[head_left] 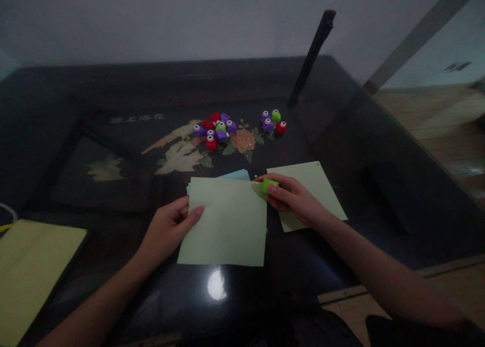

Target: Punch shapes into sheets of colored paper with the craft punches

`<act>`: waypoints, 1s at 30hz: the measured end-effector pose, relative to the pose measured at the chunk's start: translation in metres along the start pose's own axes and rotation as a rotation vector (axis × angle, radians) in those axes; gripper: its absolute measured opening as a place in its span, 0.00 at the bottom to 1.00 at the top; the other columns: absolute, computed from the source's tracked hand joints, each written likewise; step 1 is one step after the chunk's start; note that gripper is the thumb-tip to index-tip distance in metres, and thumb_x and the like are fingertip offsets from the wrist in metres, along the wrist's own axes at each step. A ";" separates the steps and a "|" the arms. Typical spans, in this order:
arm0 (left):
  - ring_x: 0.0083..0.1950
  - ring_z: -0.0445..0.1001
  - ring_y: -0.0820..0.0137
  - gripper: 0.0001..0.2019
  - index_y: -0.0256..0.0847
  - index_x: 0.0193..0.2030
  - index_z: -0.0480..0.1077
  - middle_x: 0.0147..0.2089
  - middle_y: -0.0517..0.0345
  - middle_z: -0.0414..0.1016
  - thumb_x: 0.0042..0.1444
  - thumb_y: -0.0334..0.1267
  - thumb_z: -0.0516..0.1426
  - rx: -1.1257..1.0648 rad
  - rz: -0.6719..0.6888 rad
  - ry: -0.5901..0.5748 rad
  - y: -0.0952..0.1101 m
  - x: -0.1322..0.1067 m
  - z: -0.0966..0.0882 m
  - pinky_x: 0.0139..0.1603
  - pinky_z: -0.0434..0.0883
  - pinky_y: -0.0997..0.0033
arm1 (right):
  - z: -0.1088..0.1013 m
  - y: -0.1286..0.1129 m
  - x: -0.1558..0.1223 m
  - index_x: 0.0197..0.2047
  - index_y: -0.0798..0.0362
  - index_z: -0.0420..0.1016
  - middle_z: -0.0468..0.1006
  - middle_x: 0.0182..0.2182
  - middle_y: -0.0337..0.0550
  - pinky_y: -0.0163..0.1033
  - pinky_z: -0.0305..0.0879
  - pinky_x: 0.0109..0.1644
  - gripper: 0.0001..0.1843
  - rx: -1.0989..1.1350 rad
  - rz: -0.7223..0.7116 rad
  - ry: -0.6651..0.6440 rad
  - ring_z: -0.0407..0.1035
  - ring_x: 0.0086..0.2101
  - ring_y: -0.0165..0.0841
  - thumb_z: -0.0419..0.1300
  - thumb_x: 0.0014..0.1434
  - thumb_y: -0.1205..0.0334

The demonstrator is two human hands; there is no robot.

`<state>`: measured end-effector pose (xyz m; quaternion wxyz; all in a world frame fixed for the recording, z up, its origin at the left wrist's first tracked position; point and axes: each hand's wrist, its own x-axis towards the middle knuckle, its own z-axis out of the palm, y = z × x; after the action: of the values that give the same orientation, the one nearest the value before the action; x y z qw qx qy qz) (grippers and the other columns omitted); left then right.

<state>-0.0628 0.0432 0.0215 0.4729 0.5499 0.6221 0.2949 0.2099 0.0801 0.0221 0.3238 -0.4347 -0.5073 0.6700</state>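
My left hand [172,225] grips the left edge of a small stack of pale yellow-green paper sheets [227,226], thumb on top. A blue sheet [237,175] peeks out behind the stack's upper edge. At the stack's upper right corner, my right hand [290,198] is closed on a small bright green plastic piece [270,185]. Whether that piece bites the paper cannot be made out. Under the right hand lies another pale sheet [314,188] with a small dark dot at its top corner.
Several red, purple and green pieces with eye-like tops [215,130] form a cluster, with a smaller group [273,120] to the right. A black post [312,59] rises at the back of the glossy dark table [125,236]. A yellow pad [34,271] lies front left.
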 end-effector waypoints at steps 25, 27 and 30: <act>0.25 0.73 0.68 0.21 0.36 0.42 0.75 0.26 0.58 0.77 0.47 0.50 0.62 -0.093 -0.097 0.038 0.000 0.002 -0.008 0.22 0.69 0.75 | -0.008 0.000 -0.001 0.44 0.53 0.73 0.64 0.22 0.36 0.33 0.45 0.22 0.25 0.059 -0.022 0.151 0.54 0.20 0.26 0.47 0.64 0.41; 0.26 0.74 0.68 0.20 0.37 0.43 0.75 0.27 0.58 0.77 0.47 0.49 0.63 -0.111 -0.099 0.063 0.001 0.003 -0.009 0.23 0.70 0.75 | -0.009 0.000 -0.002 0.43 0.53 0.73 0.66 0.23 0.37 0.34 0.47 0.23 0.25 0.059 -0.036 0.168 0.56 0.21 0.26 0.47 0.64 0.41; 0.25 0.73 0.69 0.20 0.38 0.43 0.75 0.27 0.59 0.77 0.47 0.48 0.63 -0.133 -0.102 0.103 0.000 0.006 -0.011 0.22 0.69 0.76 | -0.012 0.000 -0.003 0.42 0.53 0.73 0.67 0.25 0.39 0.35 0.52 0.24 0.24 0.050 -0.054 0.179 0.58 0.22 0.27 0.48 0.64 0.42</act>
<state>-0.0728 0.0509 0.0245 0.4901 0.4691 0.6519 0.3389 0.2221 0.0828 0.0217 0.3965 -0.4709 -0.4710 0.6318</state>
